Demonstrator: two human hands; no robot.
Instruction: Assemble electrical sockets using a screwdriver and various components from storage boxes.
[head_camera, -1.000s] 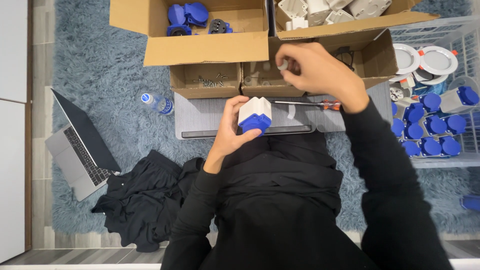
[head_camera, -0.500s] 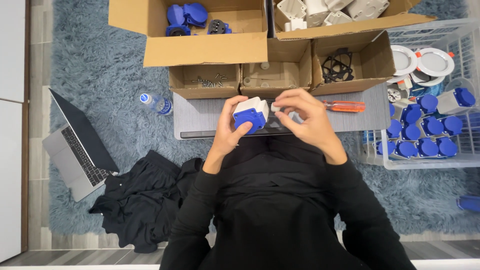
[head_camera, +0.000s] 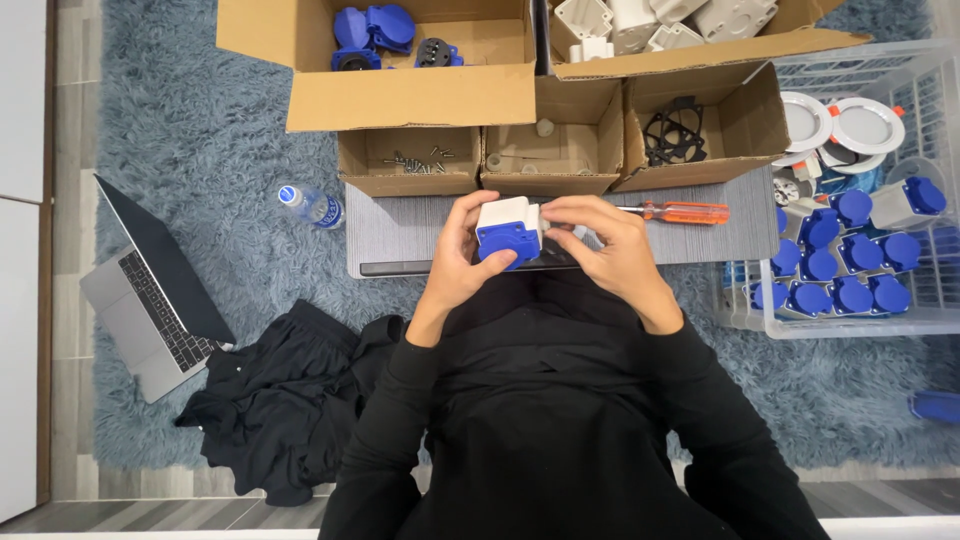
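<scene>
My left hand (head_camera: 455, 262) grips a white socket box with a blue hinged cover (head_camera: 508, 231), held over the grey mat (head_camera: 400, 230). The fingers of my right hand (head_camera: 612, 245) press against the box's right side, pinching something small that I cannot make out. An orange-handled screwdriver (head_camera: 680, 212) lies on the mat just right of my right hand.
Cardboard boxes at the back hold blue covers (head_camera: 372, 30), white housings (head_camera: 640, 20), screws (head_camera: 415, 160) and black gaskets (head_camera: 675, 130). A clear crate (head_camera: 850, 270) at right holds several finished blue-and-white sockets. A water bottle (head_camera: 312, 206), laptop (head_camera: 150, 300) and black garment (head_camera: 280, 400) lie on the rug at left.
My right hand came back from the middle cardboard box to the socket box and now touches its right side. The left hand kept holding the box, raising it slightly.
</scene>
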